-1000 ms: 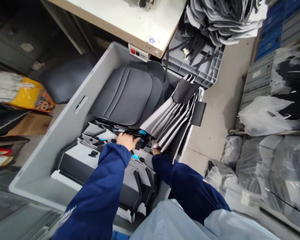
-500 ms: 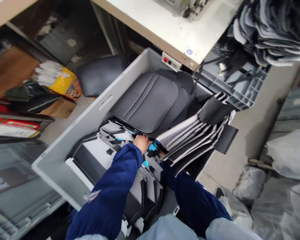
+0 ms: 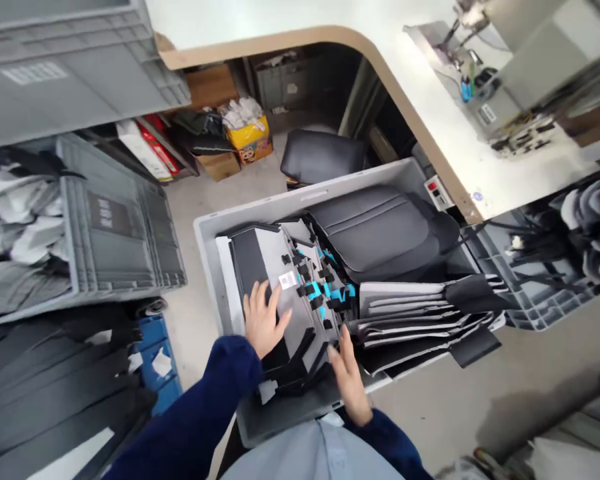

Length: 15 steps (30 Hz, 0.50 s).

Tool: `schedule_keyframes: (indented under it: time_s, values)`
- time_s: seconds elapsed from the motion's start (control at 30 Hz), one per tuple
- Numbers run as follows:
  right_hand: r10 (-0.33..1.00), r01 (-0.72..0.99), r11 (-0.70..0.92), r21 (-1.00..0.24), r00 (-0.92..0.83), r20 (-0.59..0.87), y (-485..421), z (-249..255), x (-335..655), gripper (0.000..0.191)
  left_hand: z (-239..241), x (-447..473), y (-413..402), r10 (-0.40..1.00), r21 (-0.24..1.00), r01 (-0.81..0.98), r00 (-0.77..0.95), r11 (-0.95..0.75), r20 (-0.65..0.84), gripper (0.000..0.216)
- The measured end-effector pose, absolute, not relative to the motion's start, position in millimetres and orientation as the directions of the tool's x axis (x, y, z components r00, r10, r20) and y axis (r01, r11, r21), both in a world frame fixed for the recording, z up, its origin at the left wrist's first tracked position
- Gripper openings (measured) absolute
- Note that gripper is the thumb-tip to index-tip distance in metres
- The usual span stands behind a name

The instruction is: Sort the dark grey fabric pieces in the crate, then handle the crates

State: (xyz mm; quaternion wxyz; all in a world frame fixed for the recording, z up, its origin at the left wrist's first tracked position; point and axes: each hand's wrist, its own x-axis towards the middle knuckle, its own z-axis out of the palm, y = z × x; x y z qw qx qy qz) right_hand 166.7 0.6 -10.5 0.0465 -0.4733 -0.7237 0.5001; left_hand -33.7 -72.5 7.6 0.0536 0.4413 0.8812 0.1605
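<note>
1. The left hand (image 3: pixel 265 320) lies palm down with fingers spread over the folded panels (image 3: pixel 299 319), near the frame's centre, gripping nothing.
2. The right hand (image 3: pixel 349 377), lower and right of centre, is loosely open, fingers extended beside the panels' ends; it has hold of nothing visible.
3. The panels are grey and black, layered in a row, with a white label (image 3: pixel 287 280) and a cluster of bright blue pieces (image 3: pixel 336 293) and black tabs (image 3: pixel 319 302).
4. They sit in the left part of a grey bin (image 3: pixel 260 208); smooth black covers (image 3: pixel 380 233) and pale-edged pieces (image 3: pixel 410 320) fill its right part.
5. A white worktable (image 3: pixel 420 113) crosses the top, carrying a machine (image 3: pixel 535 67) at upper right.
6. Grey crates (image 3: pixel 80 80) stand at left; a black seat (image 3: pixel 325 157) and yellow box (image 3: pixel 250 137) show at upper centre, above a pale floor (image 3: pixel 420 400).
</note>
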Motion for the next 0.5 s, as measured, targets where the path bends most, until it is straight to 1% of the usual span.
schedule_keyframes:
  time_s: [0.03,0.07,0.1,0.13,0.17,0.23,0.33,0.37,0.43,0.5]
  values:
    - [0.712,0.627,0.185,-0.757,-0.616,-0.337,-3.7,-7.3,163.4,0.071,-12.9,-25.7,-93.5,0.750,0.280,0.714,-0.660,0.642,-0.034,0.056]
    - [0.668,0.623,0.332,-0.708,-0.685,-0.290,-6.8,-8.0,157.0,0.069,-33.9,-16.0,-108.9,0.732,0.249,0.696,-0.675,0.674,-0.093,0.058]
    - [0.606,0.625,0.470,-0.623,-0.742,-0.287,-8.6,-12.9,148.4,0.064,-53.5,-6.1,-118.4,0.737,0.232,0.702,-0.663,0.673,-0.129,0.061]
    - [0.552,0.635,0.573,-0.518,-0.766,-0.329,-8.9,-21.4,138.7,0.059,-69.8,2.8,-122.7,0.736,0.226,0.701,-0.661,0.676,-0.148,0.062]
    - [0.515,0.647,0.642,-0.412,-0.762,-0.393,-8.0,-32.4,129.2,0.056,-81.7,9.5,-122.9,0.741,0.238,0.703,-0.654,0.670,-0.153,0.062]
    - [0.487,0.640,0.725,-0.253,-0.736,-0.470,-2.8,-55.2,115.0,0.055,-90.8,16.0,-117.0,0.748,0.287,0.697,-0.648,0.657,-0.142,0.062]
    - [0.467,0.572,0.809,-0.135,-0.766,-0.442,8.9,-73.4,110.7,0.058,-81.0,19.3,-112.2,0.755,0.379,0.675,-0.648,0.633,-0.106,0.060]
    - [0.445,0.534,0.838,-0.112,-0.788,-0.426,12.4,-74.0,112.6,0.060,-77.2,22.4,-113.9,0.735,0.397,0.653,-0.673,0.645,-0.085,0.060]
    - [0.350,0.414,0.907,-0.082,-0.847,-0.399,17.3,-71.5,118.9,0.063,-75.5,33.5,-120.1,0.648,0.417,0.571,-0.759,0.707,-0.059,0.060]
    - [0.276,0.302,0.953,-0.006,-0.878,-0.391,20.2,-70.2,127.1,0.068,-80.9,46.7,-123.8,0.569,0.439,0.474,-0.815,0.763,-0.108,0.062]
